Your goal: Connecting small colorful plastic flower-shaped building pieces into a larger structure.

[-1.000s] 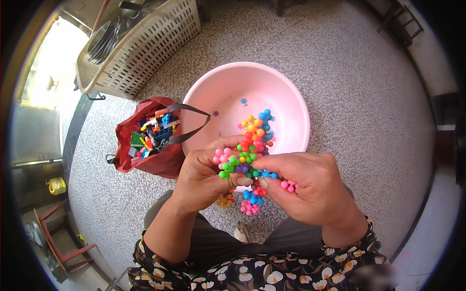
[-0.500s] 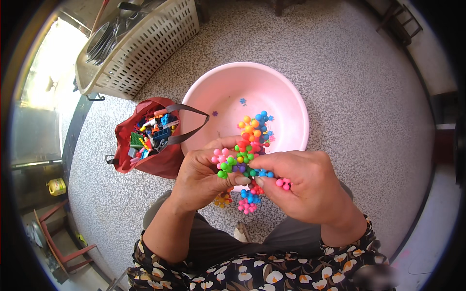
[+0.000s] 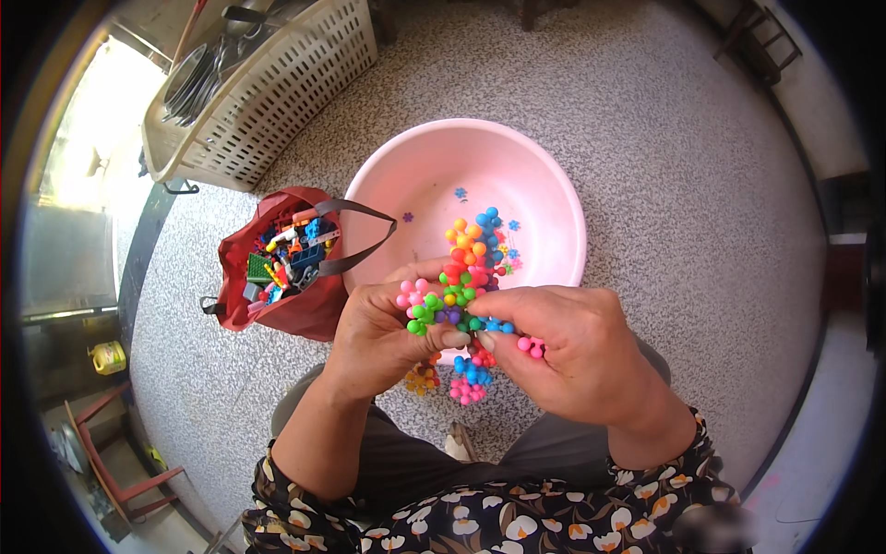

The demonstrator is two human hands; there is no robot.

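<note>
One bumpy, bright toy (image 3: 459, 290) is showing in the middle of the frame; our left hand (image 3: 371, 337) is holding it, and our right hand (image 3: 580, 355) is pinching its right side.

A single head-worn fisheye faces steeply down, close above the left hand (image 3: 383, 323) and right hand (image 3: 577, 355) at mid-frame, the floor (image 3: 683, 203) curving toward the dark corners.
</note>
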